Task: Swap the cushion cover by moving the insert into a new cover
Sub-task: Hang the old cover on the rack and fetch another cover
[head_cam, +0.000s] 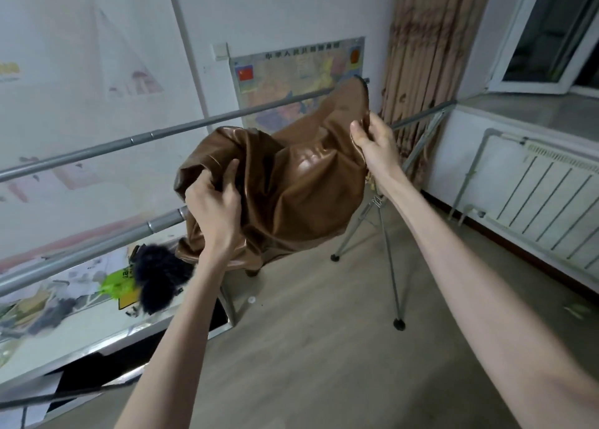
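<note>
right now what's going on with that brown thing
A person holds a shiny brown cushion cover up in the air with both hands. The left hand grips bunched fabric at its lower left, and the right hand pinches its upper right edge. The cover hangs crumpled in front of a metal drying rack. A dark fluffy thing lies on the table below. Whether an insert is inside cannot be told.
</note>
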Demonstrator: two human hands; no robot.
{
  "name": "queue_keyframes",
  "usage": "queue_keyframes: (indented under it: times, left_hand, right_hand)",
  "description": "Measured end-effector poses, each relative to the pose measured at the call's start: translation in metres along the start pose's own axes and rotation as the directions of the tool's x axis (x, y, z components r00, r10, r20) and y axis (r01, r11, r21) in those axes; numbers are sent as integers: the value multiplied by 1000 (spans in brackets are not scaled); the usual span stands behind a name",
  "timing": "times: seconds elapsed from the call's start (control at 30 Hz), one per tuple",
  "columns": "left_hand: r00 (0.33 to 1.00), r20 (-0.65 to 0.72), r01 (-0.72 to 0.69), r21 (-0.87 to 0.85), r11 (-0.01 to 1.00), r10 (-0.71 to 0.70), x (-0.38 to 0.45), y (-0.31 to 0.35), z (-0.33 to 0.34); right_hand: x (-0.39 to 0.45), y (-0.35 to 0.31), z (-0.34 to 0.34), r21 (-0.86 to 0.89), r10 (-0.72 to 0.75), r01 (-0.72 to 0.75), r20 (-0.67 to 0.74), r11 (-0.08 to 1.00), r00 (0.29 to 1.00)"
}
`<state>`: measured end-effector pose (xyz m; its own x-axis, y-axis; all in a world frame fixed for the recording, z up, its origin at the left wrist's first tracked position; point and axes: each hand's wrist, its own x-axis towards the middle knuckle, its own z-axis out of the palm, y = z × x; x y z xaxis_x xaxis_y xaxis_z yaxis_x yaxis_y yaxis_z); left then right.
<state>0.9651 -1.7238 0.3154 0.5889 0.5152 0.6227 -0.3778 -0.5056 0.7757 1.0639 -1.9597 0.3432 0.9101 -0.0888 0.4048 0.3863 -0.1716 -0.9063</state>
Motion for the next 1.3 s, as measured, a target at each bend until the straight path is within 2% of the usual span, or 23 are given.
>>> queue_keyframes:
  times: [0.17,0.3,0.47,0.6,0.7,0.8,0.9,1.07,1.3]
  left_hand:
    - [999,-10,51,-128,990,-53,-7,-6,4]
    - [1000,3,-26,-178,984,27,-10,16,19]
    - [976,153,-119,-224,967,156,-32,51,50]
    - [918,294,-196,-249,948,267,-72,71,81]
    - [881,383,-172,-289,942,278,-103,79,104]
    - [852,477,-54,-328,943,215,-138,84,121]
    - [782,601,57,-334,941,166,-178,90,135]
    - [645,751,116,-278,954,140,-236,105,146]
    - [468,878,213,-220,952,98,-325,150,134]
  right_hand:
    - [-10,-23,-3,6,-38,38,-69,999,997]
    - [-10,-48,-29,0,-63,64,-175,998,983]
    - [-45,-30,-88,17,7,-2,-293,1000,956]
    - [-92,-17,-141,-59,18,-45,-400,997,916]
    - [-127,-13,-179,-139,45,-126,-478,982,877]
    - [-163,-15,-211,-229,54,-206,-536,951,843]
    - [-200,-18,-244,-267,94,-305,-593,914,800]
    - [-267,-23,-292,-283,153,-424,-650,861,744]
    - [-397,-47,-338,-254,165,-531,-769,808,618]
